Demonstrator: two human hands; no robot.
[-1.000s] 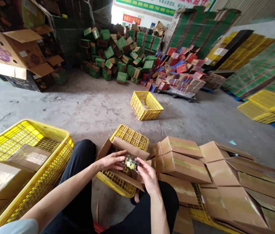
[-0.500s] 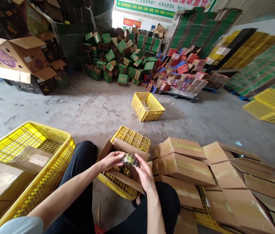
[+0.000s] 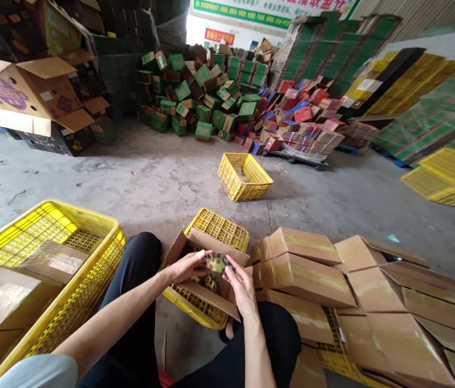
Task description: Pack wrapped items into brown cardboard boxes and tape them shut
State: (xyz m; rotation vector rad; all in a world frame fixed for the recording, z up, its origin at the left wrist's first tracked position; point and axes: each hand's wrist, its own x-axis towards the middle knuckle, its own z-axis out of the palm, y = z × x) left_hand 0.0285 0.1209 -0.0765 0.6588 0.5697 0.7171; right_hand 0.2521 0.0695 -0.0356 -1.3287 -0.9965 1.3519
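Between my two hands is a small green, dark-spotted packet, held above an open cardboard box; what is inside the packet I cannot make out. My left hand pinches its left end, and my right hand grips the right end. Several similar spotted green items lie in the box below, partly hidden by my hands. The box rests on an upturned yellow crate between my knees.
A large yellow crate with cardboard boxes stands at my left. Several taped cartons are stacked at my right. Ahead on the floor is another yellow crate, with heaps of green boxes and red boxes behind.
The packet has turned slightly and shows more of its green spotted face. Both hands keep hold of it over the box, and my right fingers have shifted a little.
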